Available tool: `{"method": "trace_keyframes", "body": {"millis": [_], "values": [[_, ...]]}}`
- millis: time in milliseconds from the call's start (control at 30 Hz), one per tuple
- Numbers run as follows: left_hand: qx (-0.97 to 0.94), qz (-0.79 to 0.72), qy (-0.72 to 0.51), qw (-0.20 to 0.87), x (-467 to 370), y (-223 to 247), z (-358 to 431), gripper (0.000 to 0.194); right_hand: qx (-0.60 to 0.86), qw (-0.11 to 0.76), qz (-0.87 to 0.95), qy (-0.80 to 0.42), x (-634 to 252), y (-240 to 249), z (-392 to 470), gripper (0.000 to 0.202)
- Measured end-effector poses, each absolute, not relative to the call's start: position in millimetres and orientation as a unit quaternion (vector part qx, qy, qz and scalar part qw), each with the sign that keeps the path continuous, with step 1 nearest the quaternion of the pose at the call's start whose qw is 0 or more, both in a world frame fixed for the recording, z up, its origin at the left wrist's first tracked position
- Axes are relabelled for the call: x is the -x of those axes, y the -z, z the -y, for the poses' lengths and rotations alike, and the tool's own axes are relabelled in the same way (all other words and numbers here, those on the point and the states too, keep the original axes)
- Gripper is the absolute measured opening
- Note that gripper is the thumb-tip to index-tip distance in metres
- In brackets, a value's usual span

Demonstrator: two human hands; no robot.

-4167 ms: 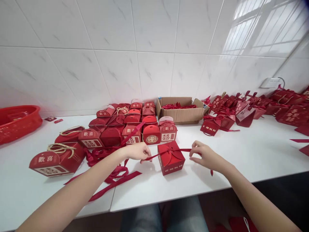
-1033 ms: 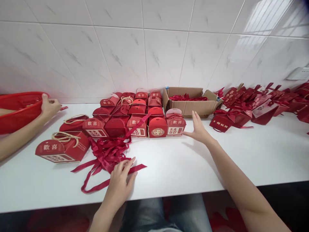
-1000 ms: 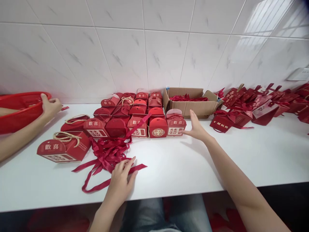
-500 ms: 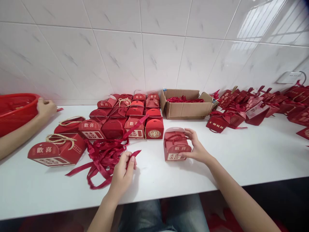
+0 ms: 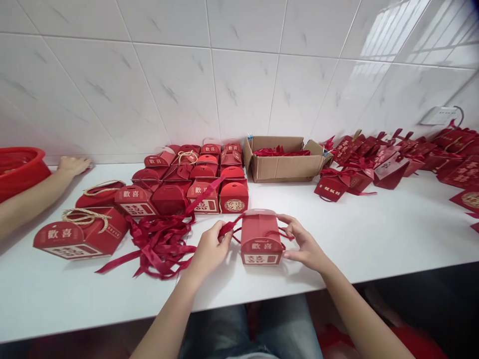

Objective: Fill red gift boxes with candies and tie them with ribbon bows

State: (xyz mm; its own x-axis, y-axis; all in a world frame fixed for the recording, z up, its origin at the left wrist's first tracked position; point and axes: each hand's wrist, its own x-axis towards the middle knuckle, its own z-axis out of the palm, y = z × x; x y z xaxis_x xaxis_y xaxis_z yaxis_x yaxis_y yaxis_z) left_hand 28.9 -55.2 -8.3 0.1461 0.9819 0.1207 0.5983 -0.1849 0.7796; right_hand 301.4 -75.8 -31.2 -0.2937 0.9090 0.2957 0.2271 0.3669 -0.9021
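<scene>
A red paper gift box (image 5: 261,234) with a curved lid flap and white-patterned front stands on the table before me. Red cord handles stick out at its two sides. My right hand (image 5: 301,243) curves around the box's right side, thumb by the front corner and fingers toward the back. At the left side, my left hand (image 5: 214,247) pinches the end of a dark red ribbon (image 5: 226,228) close to the left cord. A tangled heap of the same ribbon (image 5: 159,249) lies left of that hand.
Rows of red boxes (image 5: 170,199) stand at centre-left, two with twine handles (image 5: 88,219) nearer. Behind is a cardboard box (image 5: 288,167) with red ribbon inside. Bow-tied boxes (image 5: 331,184) line the right. A co-worker's arm (image 5: 41,194) reaches past a red basin (image 5: 22,169).
The gift box has come nearer and turned slightly, with my right hand following it. My left hand has carried the ribbon end right and up to the box. The co-worker's hand has left the basin rim.
</scene>
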Motion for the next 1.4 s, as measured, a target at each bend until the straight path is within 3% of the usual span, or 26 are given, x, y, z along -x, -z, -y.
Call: {"method": "trace_keyframes", "body": {"millis": [233, 300, 333, 400, 467, 533, 600, 700, 867, 1100, 1400], "values": [[-0.666, -0.600, -0.340, 0.285, -2.6, 16.5, 51.6, 0.027, 0.540, 0.503, 0.523, -0.427, -325.2, 47.2, 79.7, 0.034], [-0.635, -0.607, -0.374, 0.296, 3.5, 8.1, 53.0, 0.029, 0.545, 0.463, 0.546, -0.436, -344.2, 43.6, 84.5, 0.027], [-0.615, -0.612, -0.395, 0.301, 6.4, 2.9, 55.2, 0.034, 0.531, 0.418, 0.584, -0.450, -356.6, 39.9, 88.2, 0.033], [-0.586, -0.607, -0.424, 0.329, 10.7, -8.0, 63.8, 0.040, 0.474, 0.301, 0.682, -0.468, -381.8, 29.1, 96.7, 0.068], [-0.571, -0.572, -0.428, 0.404, 10.5, -18.1, 77.8, 0.035, 0.428, 0.276, 0.725, -0.462, -396.9, 15.8, 103.7, 0.082], [-0.551, -0.513, -0.413, 0.512, 3.8, -25.4, 94.5, 0.035, 0.406, 0.361, 0.720, -0.433, -391.9, 2.6, 106.0, 0.070], [-0.536, -0.472, -0.389, 0.582, -8.9, -29.0, 109.4, 0.034, 0.406, 0.450, 0.702, -0.376, -366.5, -8.3, 104.4, 0.044], [-0.560, -0.482, -0.380, 0.556, -31.8, -28.6, 122.4, 0.031, 0.422, 0.410, 0.747, -0.310, -311.8, -16.2, 102.6, 0.017], [-0.602, -0.531, -0.404, 0.439, -53.0, -24.2, 127.3, 0.033, 0.452, 0.403, 0.770, -0.201, -254.8, -4.7, 113.7, 0.012], [-0.609, -0.536, -0.417, 0.410, -57.5, -24.8, 133.6, 0.034, 0.478, 0.483, 0.719, -0.145, -232.5, 7.3, 125.8, 0.008], [-0.623, -0.547, -0.435, 0.351, -53.8, -25.1, 137.7, 0.033, 0.474, 0.482, 0.727, -0.120, -219.4, -0.3, 132.2, 0.008]]}}
